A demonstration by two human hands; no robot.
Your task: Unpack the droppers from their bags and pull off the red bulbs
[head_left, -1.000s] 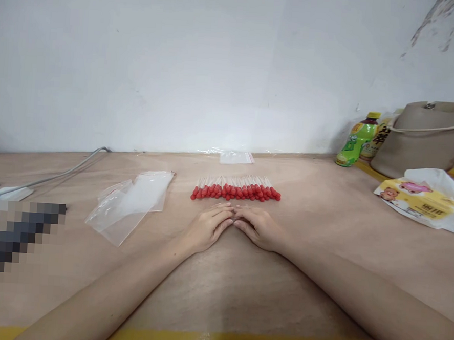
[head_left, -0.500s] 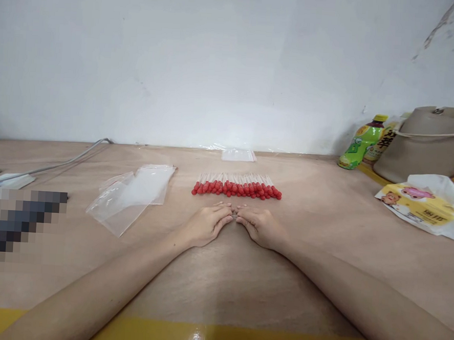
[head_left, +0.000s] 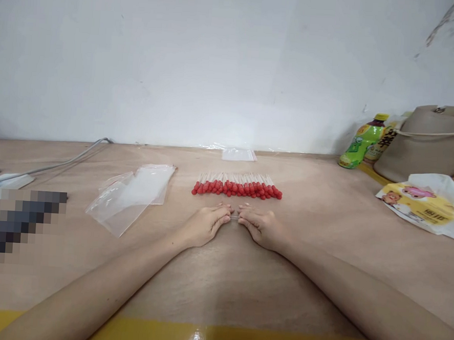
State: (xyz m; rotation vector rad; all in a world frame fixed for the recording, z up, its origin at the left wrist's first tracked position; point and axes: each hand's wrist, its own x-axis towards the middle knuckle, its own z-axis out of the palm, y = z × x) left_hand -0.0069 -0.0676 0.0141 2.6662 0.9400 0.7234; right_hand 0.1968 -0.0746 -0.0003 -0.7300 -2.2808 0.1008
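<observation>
My left hand (head_left: 208, 222) and my right hand (head_left: 260, 226) rest low over the table, facing each other with a small gap between the fingertips. A thin, pale, see-through strip (head_left: 234, 217) spans that gap, pinched at either end by thumb and fingers. Most of it is hidden by the hands, so I cannot tell its kind. Just beyond the fingertips lies a row of pale thin sticks with red bead-like heads (head_left: 237, 189), the heads turned towards me. Neither hand touches the row.
Clear plastic zip bags (head_left: 133, 197) lie to the left, and another small bag (head_left: 238, 155) sits by the wall. A grey cable (head_left: 69, 161) runs at far left. On the right are a green drink bottle (head_left: 362, 142), a beige bag (head_left: 424, 146) and a yellow-white packet (head_left: 425, 200).
My hands have drawn slightly apart, the left one leftward and the right one rightward. More of the thin strip shows between them. The row of red-headed sticks has not moved.
</observation>
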